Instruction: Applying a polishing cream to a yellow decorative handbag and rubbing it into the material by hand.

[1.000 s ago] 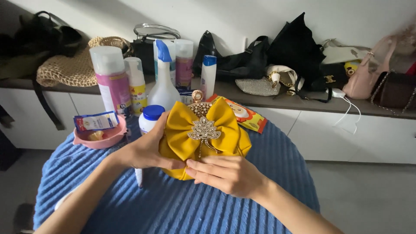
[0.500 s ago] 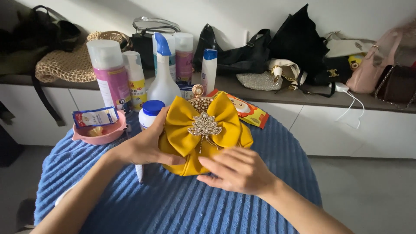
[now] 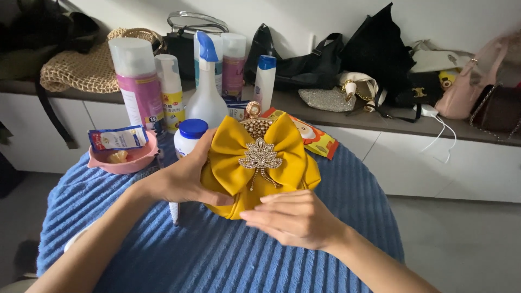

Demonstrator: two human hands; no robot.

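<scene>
the yellow bag (image 3: 255,187) with the big bow sits in the middle of the round table, on the blue ribbed cloth (image 3: 217,255). a sparkly leaf pin (image 3: 261,158) shines on the bow.

the left hand (image 3: 182,179) is wrapped round the bag's left side, thumb under it and fingers up by the bow, so it has hold of the bag. it has hardly moved since a moment ago.

the right hand (image 3: 296,220) has moved a bit. a moment ago it lay lower on the front of the bag. now it is flat and open across the bottom edge, fingers together and pointing left. it touches the bag but does not grab it.

so the bag stays put, held by one hand and pressed by the other.

behind the bag stand a white spray bottle (image 3: 206,95) and a small jar with a blue lid (image 3: 190,135). a pink bowl (image 3: 124,157) is off to the left.
</scene>
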